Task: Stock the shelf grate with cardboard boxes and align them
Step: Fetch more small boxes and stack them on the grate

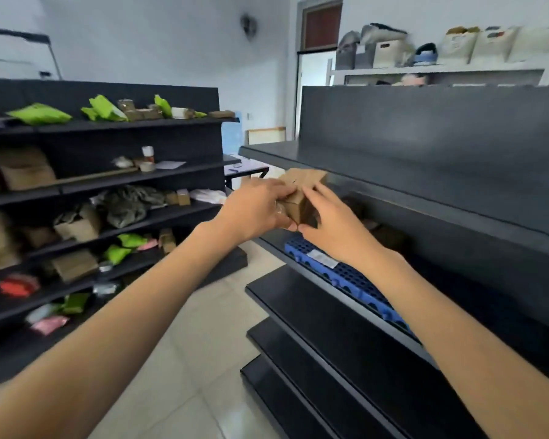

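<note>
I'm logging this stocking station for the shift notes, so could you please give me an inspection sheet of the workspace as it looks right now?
Surface: dark shelf unit on the right; a blue grate lies on one shelf, with a white label on it.
Job's things: one cardboard box held above the grate's far end; whether it touches the grate cannot be told.
Clutter: left shelving holds green pouches, cardboard boxes and tape rolls.
Hands: left hand and right hand both grip the box.
Cables: nothing seen.
Surroundings: tiled floor, white wall shelf with bags.

Two hands (257,210) (336,226), one cardboard box (301,191), one blue grate (346,277).
</note>
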{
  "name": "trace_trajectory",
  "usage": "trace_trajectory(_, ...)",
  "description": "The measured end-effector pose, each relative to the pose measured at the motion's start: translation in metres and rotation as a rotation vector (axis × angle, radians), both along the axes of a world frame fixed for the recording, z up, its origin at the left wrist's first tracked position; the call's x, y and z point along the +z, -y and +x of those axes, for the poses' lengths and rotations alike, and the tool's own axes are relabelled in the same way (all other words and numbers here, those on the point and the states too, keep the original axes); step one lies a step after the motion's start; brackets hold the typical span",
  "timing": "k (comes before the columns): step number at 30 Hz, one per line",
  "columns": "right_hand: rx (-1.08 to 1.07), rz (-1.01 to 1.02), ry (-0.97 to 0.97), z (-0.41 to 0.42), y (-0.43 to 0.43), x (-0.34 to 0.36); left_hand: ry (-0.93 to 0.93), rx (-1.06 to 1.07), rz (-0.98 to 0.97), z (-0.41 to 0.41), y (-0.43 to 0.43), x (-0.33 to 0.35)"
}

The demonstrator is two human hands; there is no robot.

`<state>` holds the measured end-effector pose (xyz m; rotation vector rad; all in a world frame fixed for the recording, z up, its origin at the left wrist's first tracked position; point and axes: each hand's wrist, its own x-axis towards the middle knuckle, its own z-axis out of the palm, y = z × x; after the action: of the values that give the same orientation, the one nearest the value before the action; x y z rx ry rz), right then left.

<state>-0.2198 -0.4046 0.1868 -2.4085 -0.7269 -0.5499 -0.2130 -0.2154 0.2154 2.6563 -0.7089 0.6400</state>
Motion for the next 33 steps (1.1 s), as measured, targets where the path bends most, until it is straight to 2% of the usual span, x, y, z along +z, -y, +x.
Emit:
trace_trajectory(5, 0.033, -0.002, -0.084, 0.050, -0.051, -0.054, -0.054, 0.068, -0.053, 0.039, -0.054, -0.061)
trace_trajectory(10, -0.020, -0.005, -0.185, 0.109, -0.046, -0.100, -0.105, 0.034, -0.008, 0.104, -0.051, -0.107)
trace_trajectory(15, -0.085, 0.048, -0.163, 0.152, -0.012, -0.111, -0.114, -0.070, -0.012, 0.167, -0.014, -0.126)
trace_trajectory(19, -0.246, 0.020, -0.188, 0.177, 0.024, -0.106, -0.096, -0.177, -0.030, 0.212, 0.027, -0.122)
trace_trajectory(24, -0.438, 0.124, -0.233, 0.190, 0.082, -0.105, -0.062, -0.360, 0.003, 0.258, 0.092, -0.116)
trace_trajectory(27, -0.488, 0.196, -0.231, 0.195, 0.109, -0.118, -0.074, -0.458, 0.054, 0.281, 0.128, -0.123)
trace_trajectory(33, -0.526, 0.328, -0.279, 0.219, 0.134, -0.134, 0.065, -0.674, 0.147, 0.330, 0.169, -0.136)
